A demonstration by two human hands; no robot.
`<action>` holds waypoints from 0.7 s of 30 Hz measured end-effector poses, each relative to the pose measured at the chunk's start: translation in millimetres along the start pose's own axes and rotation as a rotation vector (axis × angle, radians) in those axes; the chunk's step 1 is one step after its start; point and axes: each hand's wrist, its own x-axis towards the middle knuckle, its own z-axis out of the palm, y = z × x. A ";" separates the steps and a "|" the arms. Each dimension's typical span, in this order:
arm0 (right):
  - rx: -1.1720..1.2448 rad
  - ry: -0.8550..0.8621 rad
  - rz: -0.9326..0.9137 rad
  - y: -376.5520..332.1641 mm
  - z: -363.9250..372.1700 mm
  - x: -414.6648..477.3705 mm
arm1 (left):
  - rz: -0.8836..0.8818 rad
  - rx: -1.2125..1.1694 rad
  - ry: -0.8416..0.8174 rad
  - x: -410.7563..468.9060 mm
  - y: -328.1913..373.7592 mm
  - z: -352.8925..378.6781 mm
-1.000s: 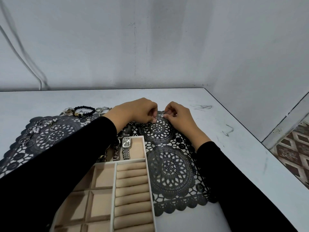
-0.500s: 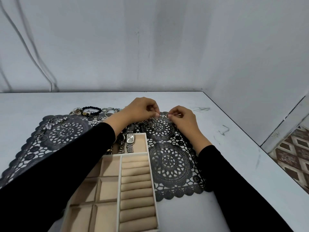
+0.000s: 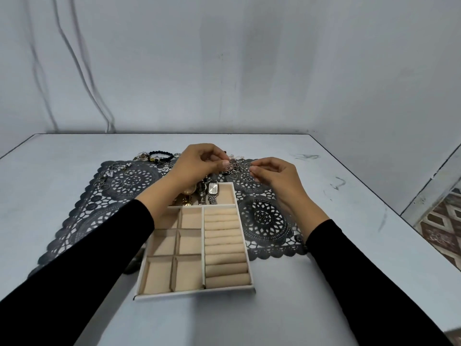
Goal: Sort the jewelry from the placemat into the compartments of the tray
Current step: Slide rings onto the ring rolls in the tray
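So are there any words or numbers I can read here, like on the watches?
None can be read.
Silver watch in the tray's far compartment: dial too small and blurred to read.
Gold watch beside it: partly hidden by the left hand.
Ring cluster pinched between left hand and right hand: no writing.
Placemat and tray: no writing shows.

The place looks like a plain room in a home rather than a shop or workshop. A scuffed white table stands in a corner of bare pale walls beyond the hands. Thin cables hang down the wall far left of the left hand. Well right of the right hand, past the table edge, lies patterned floor tile. A black lace placemat lies under both hands.
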 end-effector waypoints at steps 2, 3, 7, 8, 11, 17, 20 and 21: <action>0.024 -0.022 0.002 -2.4 5.8 -8.8 | -0.022 -0.041 0.025 -14.6 5.3 -5.5; 0.028 -0.036 -0.002 -3.7 8.3 -12.9 | -0.036 -0.056 0.036 -20.9 6.0 -8.7; 0.027 -0.075 -0.041 -9.3 14.4 -29.2 | -0.069 -0.089 0.071 -41.4 1.7 -21.8; 0.028 -0.085 -0.046 -10.5 15.2 -33.3 | -0.074 -0.124 0.079 -46.6 1.1 -24.3; 0.023 -0.116 -0.064 -12.9 16.7 -45.5 | -0.052 -0.153 0.125 -60.6 -0.4 -30.3; -0.077 -0.155 -0.095 -14.6 15.8 -60.2 | -0.028 -0.243 0.178 -85.0 -3.6 -31.6; -0.161 -0.182 -0.115 -14.7 16.1 -64.3 | -0.028 -0.267 0.172 -90.9 -3.6 -30.8; -0.186 -0.194 -0.124 -15.2 16.1 -65.0 | -0.029 -0.266 0.169 -92.0 -3.2 -30.6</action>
